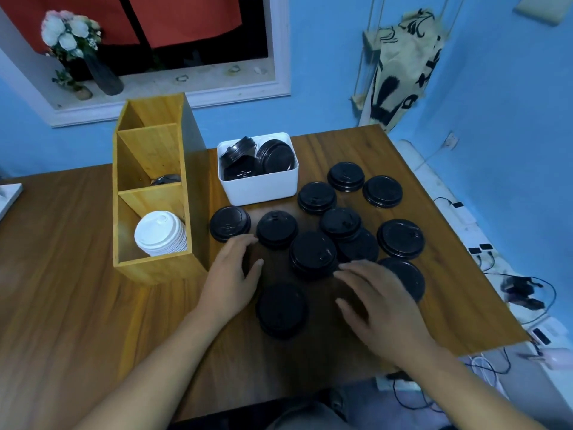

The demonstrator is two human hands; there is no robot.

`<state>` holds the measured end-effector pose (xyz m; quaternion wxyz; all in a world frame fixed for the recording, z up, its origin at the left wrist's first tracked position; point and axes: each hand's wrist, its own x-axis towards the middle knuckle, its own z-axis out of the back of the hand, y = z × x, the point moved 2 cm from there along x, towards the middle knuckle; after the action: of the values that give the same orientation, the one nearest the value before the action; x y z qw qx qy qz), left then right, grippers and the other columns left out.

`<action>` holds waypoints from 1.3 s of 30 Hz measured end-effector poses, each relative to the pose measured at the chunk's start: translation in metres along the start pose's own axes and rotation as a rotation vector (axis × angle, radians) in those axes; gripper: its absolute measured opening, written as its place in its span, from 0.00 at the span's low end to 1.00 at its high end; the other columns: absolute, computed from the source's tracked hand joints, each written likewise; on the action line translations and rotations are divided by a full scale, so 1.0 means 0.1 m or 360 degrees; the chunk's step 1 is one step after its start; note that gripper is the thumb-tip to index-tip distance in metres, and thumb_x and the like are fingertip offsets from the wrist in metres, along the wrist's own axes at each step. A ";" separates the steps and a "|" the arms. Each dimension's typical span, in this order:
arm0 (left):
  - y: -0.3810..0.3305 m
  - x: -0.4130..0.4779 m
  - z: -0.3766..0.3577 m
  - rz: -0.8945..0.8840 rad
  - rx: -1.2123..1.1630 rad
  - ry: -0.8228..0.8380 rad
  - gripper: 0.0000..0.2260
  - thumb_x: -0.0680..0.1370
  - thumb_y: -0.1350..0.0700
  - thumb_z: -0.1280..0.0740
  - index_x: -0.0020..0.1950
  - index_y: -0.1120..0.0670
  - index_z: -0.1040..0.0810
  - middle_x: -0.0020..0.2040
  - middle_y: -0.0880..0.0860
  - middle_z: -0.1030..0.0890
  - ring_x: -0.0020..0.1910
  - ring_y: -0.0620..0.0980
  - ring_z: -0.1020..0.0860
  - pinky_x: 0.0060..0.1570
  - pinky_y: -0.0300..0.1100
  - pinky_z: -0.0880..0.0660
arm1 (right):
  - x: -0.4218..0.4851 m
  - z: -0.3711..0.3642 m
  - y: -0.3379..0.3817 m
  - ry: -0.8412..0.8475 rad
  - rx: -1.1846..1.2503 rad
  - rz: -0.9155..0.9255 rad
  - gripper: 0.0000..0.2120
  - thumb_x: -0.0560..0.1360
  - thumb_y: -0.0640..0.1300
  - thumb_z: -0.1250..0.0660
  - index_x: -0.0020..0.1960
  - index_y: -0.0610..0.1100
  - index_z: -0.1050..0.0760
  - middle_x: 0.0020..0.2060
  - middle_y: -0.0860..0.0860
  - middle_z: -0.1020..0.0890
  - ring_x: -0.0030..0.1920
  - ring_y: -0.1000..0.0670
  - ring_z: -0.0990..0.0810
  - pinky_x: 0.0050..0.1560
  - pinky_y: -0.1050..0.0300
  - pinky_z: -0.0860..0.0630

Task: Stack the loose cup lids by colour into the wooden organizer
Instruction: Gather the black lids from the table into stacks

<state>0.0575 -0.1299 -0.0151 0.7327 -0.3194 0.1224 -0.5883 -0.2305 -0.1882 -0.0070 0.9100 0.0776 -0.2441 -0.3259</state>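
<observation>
- While both hands hover low over the bench [77, 274], neither grips anything: the left hand [231, 274] has its fingers [245, 242] loosely spread, tips near two black lids, and the right hand [381, 302] is splayed wide just beside a central lid stack [313, 254].
- Black lids [400, 238] lie scattered singly and in short stacks across the bench, likely laid out so they can be nested before loading.
- More black lids sit jumbled in the white tub [263, 187], which seems to be the supply.
- The wooden organizer [148, 193] stands left of them; its nearest compartment holds a white lid stack [161, 234], the middle one a few black lids [166, 179], so colours stay separate.
</observation>
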 end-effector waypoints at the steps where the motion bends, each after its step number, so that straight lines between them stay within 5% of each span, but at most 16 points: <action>1: -0.04 0.07 -0.01 -0.0019 0.0035 0.0037 0.21 0.80 0.55 0.28 0.72 0.53 0.26 0.70 0.50 0.25 0.71 0.48 0.28 0.71 0.44 0.29 | -0.04 0.05 -0.17 -0.0011 -0.0083 -0.0142 0.23 0.78 0.53 0.31 0.69 0.44 0.24 0.67 0.48 0.24 0.70 0.44 0.27 0.68 0.39 0.29; 5: -0.19 0.37 -0.12 -0.0067 0.0310 0.0237 0.31 0.78 0.49 0.25 0.78 0.53 0.31 0.77 0.53 0.31 0.77 0.54 0.35 0.77 0.48 0.37 | -0.19 0.07 -0.57 0.0173 -0.0280 -0.0534 0.31 0.74 0.57 0.29 0.72 0.45 0.29 0.71 0.45 0.29 0.73 0.40 0.32 0.69 0.38 0.31; 10: -0.24 0.62 -0.25 -0.0043 0.0568 0.0398 0.32 0.78 0.45 0.27 0.79 0.53 0.32 0.81 0.56 0.35 0.78 0.60 0.35 0.75 0.55 0.33 | -0.31 0.02 -0.63 0.0110 -0.0187 -0.0568 0.28 0.77 0.57 0.30 0.71 0.43 0.27 0.70 0.43 0.28 0.70 0.40 0.29 0.68 0.39 0.29; 14: -0.28 0.71 -0.24 0.0004 0.0542 0.0312 0.24 0.75 0.44 0.23 0.64 0.54 0.26 0.67 0.54 0.26 0.64 0.59 0.25 0.57 0.52 0.24 | -0.35 0.04 -0.65 0.0118 -0.0086 -0.0592 0.28 0.75 0.59 0.30 0.70 0.45 0.26 0.70 0.46 0.28 0.70 0.43 0.30 0.70 0.43 0.30; 17: -0.30 0.71 -0.20 0.0149 0.0463 0.0319 0.26 0.72 0.42 0.21 0.60 0.51 0.29 0.58 0.51 0.28 0.56 0.56 0.24 0.48 0.48 0.28 | -0.42 0.08 -0.67 0.0085 0.0077 -0.0562 0.29 0.74 0.59 0.29 0.70 0.47 0.26 0.70 0.49 0.28 0.71 0.46 0.30 0.70 0.45 0.29; 24: -0.80 0.87 -0.16 0.0016 0.0202 0.0105 0.31 0.73 0.45 0.21 0.70 0.51 0.29 0.65 0.50 0.28 0.63 0.50 0.26 0.60 0.48 0.27 | -0.40 0.18 -0.80 0.0005 0.0273 -0.0571 0.30 0.72 0.59 0.26 0.70 0.50 0.27 0.71 0.54 0.29 0.71 0.51 0.31 0.68 0.52 0.29; 29: -1.11 1.41 -0.52 -0.0091 0.0461 0.0334 0.35 0.79 0.44 0.28 0.81 0.51 0.38 0.77 0.57 0.33 0.74 0.60 0.31 0.73 0.54 0.30 | -0.36 0.17 -0.84 -0.0013 0.0331 -0.0504 0.30 0.71 0.55 0.24 0.70 0.50 0.27 0.71 0.55 0.30 0.72 0.51 0.32 0.69 0.47 0.27; 34: -1.26 1.79 -0.76 0.0110 0.0921 0.0764 0.32 0.82 0.41 0.34 0.82 0.49 0.41 0.72 0.62 0.35 0.65 0.67 0.25 0.64 0.57 0.25 | -0.30 0.26 -0.97 -0.0083 0.0432 -0.0557 0.30 0.71 0.55 0.23 0.70 0.50 0.27 0.71 0.60 0.32 0.72 0.53 0.32 0.70 0.51 0.30; 39: -1.26 1.91 -0.68 0.0153 0.0877 0.1031 0.32 0.79 0.44 0.29 0.79 0.46 0.39 0.69 0.58 0.34 0.62 0.63 0.23 0.63 0.53 0.25 | -0.07 0.33 -1.19 -0.0075 0.0362 -0.0598 0.30 0.72 0.56 0.24 0.71 0.51 0.29 0.72 0.56 0.31 0.73 0.52 0.33 0.70 0.51 0.30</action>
<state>-0.0261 -0.3443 0.0475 0.7411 0.0956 0.1993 -0.6340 -0.3183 -0.2756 -0.0167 0.8127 0.2163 -0.2816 -0.4619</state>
